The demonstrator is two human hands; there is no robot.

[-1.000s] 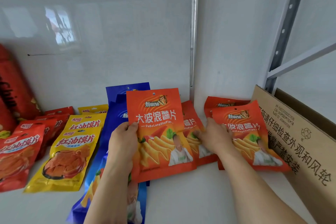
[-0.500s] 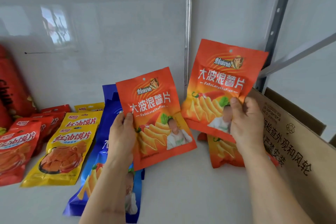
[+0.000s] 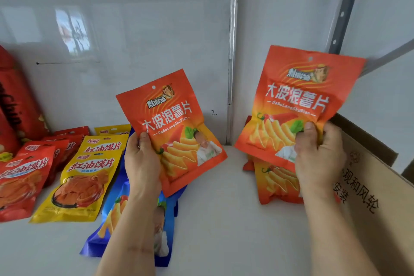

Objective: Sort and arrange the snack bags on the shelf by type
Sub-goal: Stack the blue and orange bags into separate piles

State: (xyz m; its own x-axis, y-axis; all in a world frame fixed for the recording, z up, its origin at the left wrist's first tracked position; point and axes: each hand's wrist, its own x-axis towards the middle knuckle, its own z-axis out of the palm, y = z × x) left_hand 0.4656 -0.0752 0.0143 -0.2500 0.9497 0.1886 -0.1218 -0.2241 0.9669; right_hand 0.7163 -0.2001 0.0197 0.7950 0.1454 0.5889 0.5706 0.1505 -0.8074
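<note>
The white shelf (image 3: 224,219) lies bare between the two forearms, from its centre toward 6 o'clock; the cardboard box (image 3: 369,186) walls off its 3 o'clock edge; at 9 o'clock lie red bags (image 3: 20,184) and yellow bags (image 3: 83,181), with blue bags (image 3: 134,215) just beside them under the left forearm; the right hand (image 3: 318,159) grips an orange bag (image 3: 300,101) aloft at 2 o'clock, fingers curled on its lower edge, above more orange bags (image 3: 275,184) lying beside the box; the left hand (image 3: 141,161) pinches a tilted orange chip bag (image 3: 172,127) at centre, thumb on front.
</note>
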